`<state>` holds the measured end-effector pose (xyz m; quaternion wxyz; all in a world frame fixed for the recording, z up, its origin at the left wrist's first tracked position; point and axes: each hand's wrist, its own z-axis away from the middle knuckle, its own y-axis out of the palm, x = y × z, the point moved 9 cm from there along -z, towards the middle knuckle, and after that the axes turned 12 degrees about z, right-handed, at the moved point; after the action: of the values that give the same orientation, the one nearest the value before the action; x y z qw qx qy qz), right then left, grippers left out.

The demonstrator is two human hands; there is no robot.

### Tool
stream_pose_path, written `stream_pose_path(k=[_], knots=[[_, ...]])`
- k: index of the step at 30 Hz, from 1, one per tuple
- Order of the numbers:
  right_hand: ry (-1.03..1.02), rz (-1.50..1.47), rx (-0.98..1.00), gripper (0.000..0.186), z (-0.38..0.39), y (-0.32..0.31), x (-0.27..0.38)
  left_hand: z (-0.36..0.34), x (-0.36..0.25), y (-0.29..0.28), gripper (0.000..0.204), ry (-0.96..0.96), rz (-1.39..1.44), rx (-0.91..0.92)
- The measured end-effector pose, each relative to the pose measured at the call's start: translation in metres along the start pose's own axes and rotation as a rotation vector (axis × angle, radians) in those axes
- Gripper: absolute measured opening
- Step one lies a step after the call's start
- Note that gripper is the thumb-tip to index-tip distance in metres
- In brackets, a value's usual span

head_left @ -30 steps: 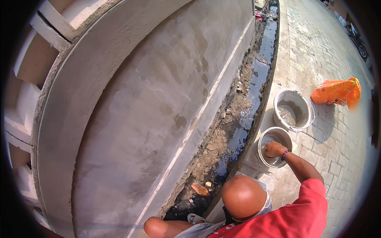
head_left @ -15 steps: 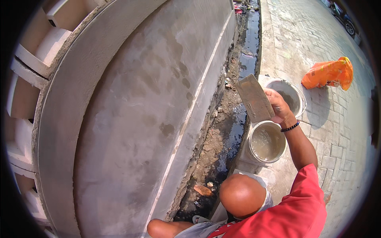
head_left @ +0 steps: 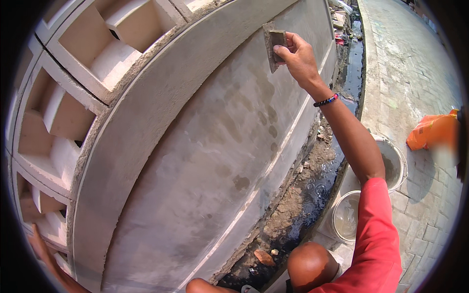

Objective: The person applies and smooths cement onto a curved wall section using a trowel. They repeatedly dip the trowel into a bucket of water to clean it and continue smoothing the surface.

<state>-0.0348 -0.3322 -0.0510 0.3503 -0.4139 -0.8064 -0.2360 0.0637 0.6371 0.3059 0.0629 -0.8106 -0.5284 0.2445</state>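
- The right hand [head_left: 297, 57] is raised high against the wall [head_left: 210, 161], its fingers wrapped tight around the handle of a flat trowel [head_left: 272, 45].
- The trowel sits near the top of the smooth grey part of the wall, just below the raised band; its flat face lies against the plaster.
- Its long axis runs nearly up and down in the picture, leaning a little, with one short end toward the band above and the other toward the ground.
- A beaded bracelet [head_left: 326, 101] circles the right wrist, and the upper arm wears a red sleeve [head_left: 381, 234].
- The left hand [head_left: 41, 244] shows only as a sliver at the lower left edge, near the wall's block openings; whether it grips anything cannot be told.
- Two buckets stand on the kerb beside the right arm. The nearer bucket [head_left: 346, 217] holds cloudy, pale water. The farther bucket [head_left: 393, 163] is partly hidden by the arm, with grey mix clinging to its inner wall.
- An orange bag [head_left: 432, 131] lies on the pavement [head_left: 405, 73] beyond the buckets.
- The wall is fresh grey plaster with darker damp patches and a thin pale line crossing it; above it are white recessed blocks [head_left: 97, 53].
- At its foot runs a ditch [head_left: 312, 190] with dark water, soil and rubble, between wall and paved street, in sunlight.
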Motion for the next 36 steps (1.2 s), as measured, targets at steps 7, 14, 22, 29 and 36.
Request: stream_pose_path(k=[7,14,22,29,36], knots=[[0.072,0.059,-0.097,0.031,-0.073,0.009,-0.029,0.002,0.019,-0.011,0.064,-0.015,-0.051,0.01],[-0.044,0.16,0.064,0.038,-0.026,0.054,0.01,-0.001,0.019,-0.004,0.063,-0.038,-0.06,0.041],[-0.095,0.032,-0.032,0.033,-0.033,0.025,0.014,-0.001,0.009,-0.006,0.062,-0.1,0.002,0.072],[-0.045,0.061,0.07,0.037,-0.038,0.062,0.012,0.004,0.005,0.001,0.06,-0.123,0.021,0.101],[-0.283,0.113,-0.155,0.032,-0.007,0.047,0.048,0.005,-0.006,0.0,0.059,-0.105,0.085,0.128]])
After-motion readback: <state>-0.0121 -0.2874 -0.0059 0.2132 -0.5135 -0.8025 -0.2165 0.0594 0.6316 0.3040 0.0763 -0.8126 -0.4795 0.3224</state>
